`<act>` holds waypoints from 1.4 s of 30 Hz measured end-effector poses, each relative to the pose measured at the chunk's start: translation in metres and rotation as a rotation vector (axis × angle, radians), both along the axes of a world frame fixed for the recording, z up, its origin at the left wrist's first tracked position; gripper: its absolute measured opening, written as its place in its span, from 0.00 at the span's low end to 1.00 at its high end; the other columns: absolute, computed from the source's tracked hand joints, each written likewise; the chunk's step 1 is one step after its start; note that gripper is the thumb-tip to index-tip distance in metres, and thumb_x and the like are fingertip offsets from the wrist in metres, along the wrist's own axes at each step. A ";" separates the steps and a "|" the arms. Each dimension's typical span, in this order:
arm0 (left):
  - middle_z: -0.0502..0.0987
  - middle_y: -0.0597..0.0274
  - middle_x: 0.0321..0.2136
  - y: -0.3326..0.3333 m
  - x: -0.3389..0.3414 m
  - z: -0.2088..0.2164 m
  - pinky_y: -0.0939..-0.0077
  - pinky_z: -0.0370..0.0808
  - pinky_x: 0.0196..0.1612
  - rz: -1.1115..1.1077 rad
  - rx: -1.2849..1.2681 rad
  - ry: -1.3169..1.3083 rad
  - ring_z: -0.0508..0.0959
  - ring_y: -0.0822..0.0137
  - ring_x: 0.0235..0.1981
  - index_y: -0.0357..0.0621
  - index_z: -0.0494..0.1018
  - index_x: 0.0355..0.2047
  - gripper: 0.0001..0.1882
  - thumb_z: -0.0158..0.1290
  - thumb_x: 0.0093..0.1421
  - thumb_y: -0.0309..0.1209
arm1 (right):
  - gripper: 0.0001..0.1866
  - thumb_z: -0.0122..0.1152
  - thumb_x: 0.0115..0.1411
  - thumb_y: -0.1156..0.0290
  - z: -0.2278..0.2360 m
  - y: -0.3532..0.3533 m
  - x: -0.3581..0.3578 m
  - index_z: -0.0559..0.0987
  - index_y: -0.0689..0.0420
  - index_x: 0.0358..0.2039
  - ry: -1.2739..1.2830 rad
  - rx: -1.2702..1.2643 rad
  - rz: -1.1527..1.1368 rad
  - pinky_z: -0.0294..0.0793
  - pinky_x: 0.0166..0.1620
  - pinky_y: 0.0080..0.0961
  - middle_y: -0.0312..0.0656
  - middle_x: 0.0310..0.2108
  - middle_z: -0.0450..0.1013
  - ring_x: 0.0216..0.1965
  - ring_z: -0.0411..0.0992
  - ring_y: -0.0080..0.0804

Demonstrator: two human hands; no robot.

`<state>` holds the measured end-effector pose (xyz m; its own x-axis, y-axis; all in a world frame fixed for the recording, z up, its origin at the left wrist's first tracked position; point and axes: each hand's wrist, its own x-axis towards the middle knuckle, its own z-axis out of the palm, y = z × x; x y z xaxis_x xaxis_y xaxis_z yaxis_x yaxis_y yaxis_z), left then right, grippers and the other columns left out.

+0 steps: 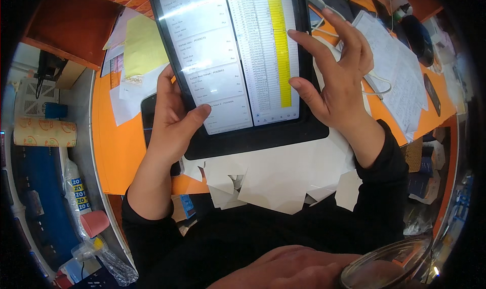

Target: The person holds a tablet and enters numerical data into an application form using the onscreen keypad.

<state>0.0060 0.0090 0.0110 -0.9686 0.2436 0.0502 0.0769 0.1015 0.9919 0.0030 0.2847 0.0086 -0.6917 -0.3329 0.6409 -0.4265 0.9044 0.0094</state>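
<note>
A tablet [238,56] in a black case [263,143] is tilted up in front of me, its screen lit and split in two. White list cards fill the left part; the right part holds a dense table with a yellow column. My left hand [174,119] grips the tablet's left edge, thumb on the front near the lower list and the other fingers partly hidden behind. Over the right edge of the screen hovers my right hand [347,69], fingers spread, holding nothing. Its index fingertip and thumb tip are close to the yellow column; whether they touch the glass I cannot tell.
White paper sheets [276,180] lie beneath the tablet on the orange desk [119,160]. A dark phone-like device [148,114] is partly hidden at left. Yellow paper [147,46] lies behind it. Written sheets [397,91] and a white cable [377,86] are at right.
</note>
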 end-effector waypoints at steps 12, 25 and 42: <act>0.64 0.43 0.57 -0.001 -0.001 -0.001 0.62 0.57 0.63 -0.005 0.019 -0.001 0.64 0.56 0.60 0.41 0.44 0.64 0.43 0.51 0.50 0.16 | 0.23 0.52 0.61 0.47 0.000 0.000 0.001 0.77 0.44 0.51 0.013 -0.023 0.046 0.37 0.61 0.48 0.51 0.65 0.52 0.66 0.43 0.50; 0.65 0.44 0.56 -0.001 0.000 0.001 0.62 0.57 0.63 -0.009 -0.002 0.013 0.64 0.57 0.61 0.43 0.46 0.64 0.41 0.51 0.51 0.16 | 0.24 0.50 0.61 0.46 0.003 0.003 0.001 0.77 0.44 0.51 0.012 0.014 0.040 0.35 0.61 0.47 0.52 0.66 0.52 0.66 0.43 0.49; 0.65 0.44 0.56 0.000 0.000 -0.001 0.63 0.59 0.62 0.002 0.003 0.031 0.64 0.57 0.60 0.43 0.46 0.64 0.41 0.51 0.51 0.16 | 0.23 0.52 0.61 0.47 0.005 0.004 0.001 0.78 0.45 0.50 0.012 0.013 0.049 0.35 0.61 0.46 0.52 0.65 0.54 0.66 0.43 0.48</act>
